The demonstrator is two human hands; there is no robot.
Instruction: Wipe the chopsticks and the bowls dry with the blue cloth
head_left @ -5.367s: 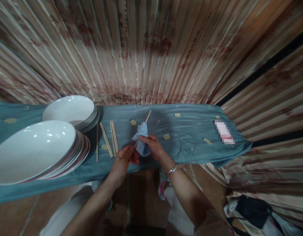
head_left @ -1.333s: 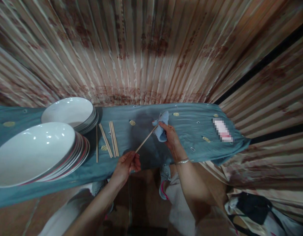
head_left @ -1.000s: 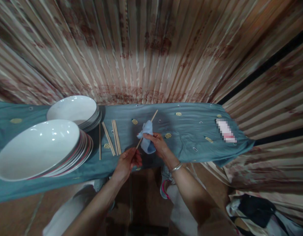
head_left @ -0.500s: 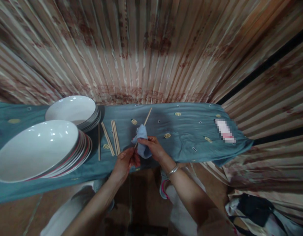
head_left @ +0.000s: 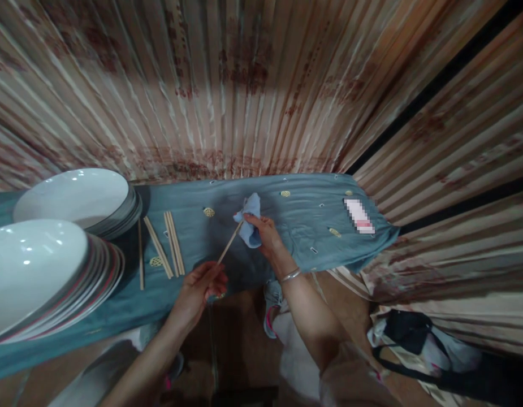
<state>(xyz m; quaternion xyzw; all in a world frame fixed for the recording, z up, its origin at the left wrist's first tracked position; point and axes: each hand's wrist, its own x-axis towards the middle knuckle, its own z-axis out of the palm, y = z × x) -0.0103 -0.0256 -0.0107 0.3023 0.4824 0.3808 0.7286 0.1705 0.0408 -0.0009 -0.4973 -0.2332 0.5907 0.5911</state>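
Note:
My left hand (head_left: 203,282) is closed on the lower end of a light wooden chopstick (head_left: 229,243), which slants up to the right. Around its upper end is a pale blue cloth (head_left: 250,232), pinched in my right hand (head_left: 265,230). The cloth hides the chopstick's far tip. To the left of my hands several chopsticks (head_left: 173,243) lie on the teal tablecloth (head_left: 303,226), some side by side, with a single darker one (head_left: 141,254) closest to the plates.
Two stacks of white dishes stand at the left, a large front stack (head_left: 36,271) and another behind (head_left: 74,195). A blurred white and red item (head_left: 359,216) lies near the table's right end. Pleated curtains (head_left: 227,102) hang behind. A dark bag (head_left: 409,333) is at lower right.
My right hand has slid the cloth up the chopstick, away from my left hand, so more bare stick shows between them. The view has turned right, shifting the table leftward.

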